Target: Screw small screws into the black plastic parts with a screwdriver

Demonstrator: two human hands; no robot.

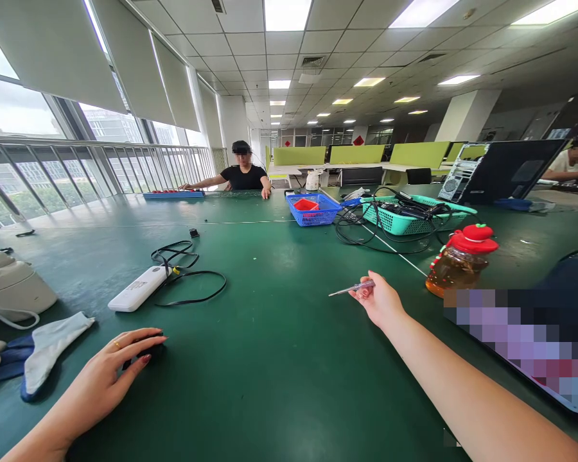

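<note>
At the lower left, my left hand (118, 362) rests with its fingers curved over a small black object (155, 352). Most of that object is hidden under the fingers, so its kind cannot be made out. My right hand (378, 298) is closed around the clear handle of a small screwdriver (349, 289), held over the green table (270, 359). Its thin metal shaft points left, almost level. A white power bank (139, 289) with a black cable (207, 274) lies beyond my left hand. Left of that hand is a blue and white glove (52, 346).
A red-lidded jar (462, 260) of amber liquid stands right of my right hand, near a tablet (525, 353). Farther back are a blue basket (313, 217) and a teal basket (395, 222) with tangled cables. A white bottle (14, 289) sits left. A person (245, 170) sits opposite.
</note>
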